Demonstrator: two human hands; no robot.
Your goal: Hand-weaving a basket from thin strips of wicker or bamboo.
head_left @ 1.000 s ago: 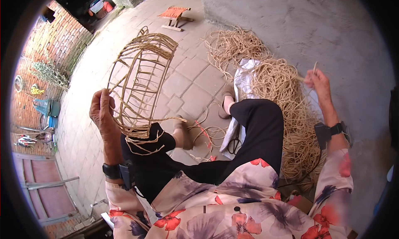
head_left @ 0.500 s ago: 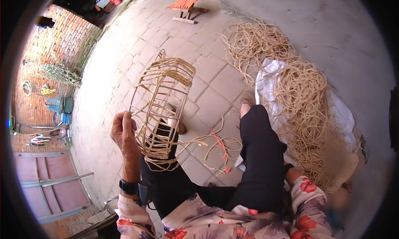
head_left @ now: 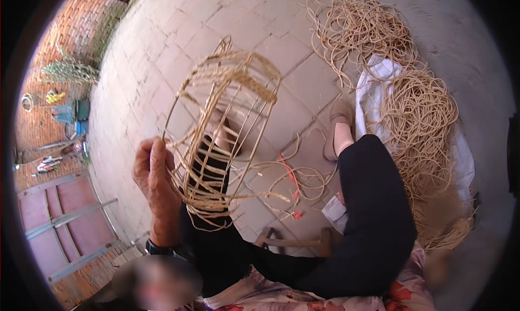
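My left hand, with a dark band at its wrist, pinches the thin wire edge of an open-work basket frame. The frame is barrel-shaped, with thin ribs and tan twisted cord wound thickly round its far end and looser strands at its near end. It is held tilted above my left leg, and gaps between the ribs show the leg and paving behind. A loose cord end sticks out from its near side to the right. My right hand does not show clearly; my right leg blocks that area.
A large heap of tan cord lies right of my right foot, partly on a white sack. Loose cord with a red strip lies between my feet. A low wooden stool shows beneath me. A brick wall stands far left.
The basket frame has shifted slightly up and right, still in my left hand. My right knee has swung outward. The view has tilted, and the orange stool has left the picture.
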